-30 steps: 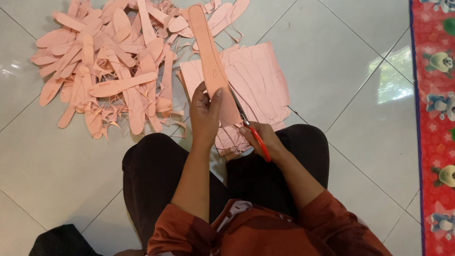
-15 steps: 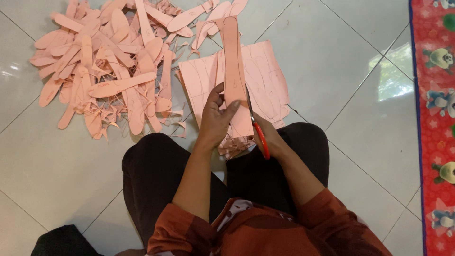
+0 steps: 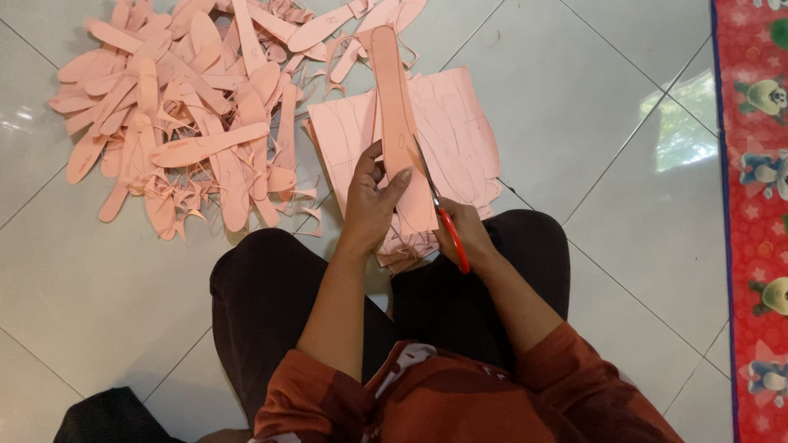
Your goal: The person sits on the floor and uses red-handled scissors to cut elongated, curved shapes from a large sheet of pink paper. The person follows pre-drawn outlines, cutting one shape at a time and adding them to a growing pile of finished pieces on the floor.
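Person seated on the tiled floor (image 3: 574, 107), knees in dark trousers nearest the camera, rust-coloured sleeves below. Left hand (image 3: 371, 201) closed around the lower part of a long pink sole-shaped strip (image 3: 396, 107), thumb across its face, fingers curled behind; strip held upright over the lap, rounded end pointing away. Right hand (image 3: 464, 234) wrapped through the red handles of a pair of scissors (image 3: 443, 221), blades running up along the strip's right edge and touching it; how far the blades are apart cannot be told. Directly under the hands, a stack of pink sheets (image 3: 464, 139) lies flat on the floor, marked with faint outlines, frayed trimmings at its near edge against the knees. Farther off to the left, a loose heap of cut pink soles (image 3: 180, 123) with thin curled offcuts scattered around it. Along the right edge, a red patterned mat (image 3: 755, 205), well apart from the work.
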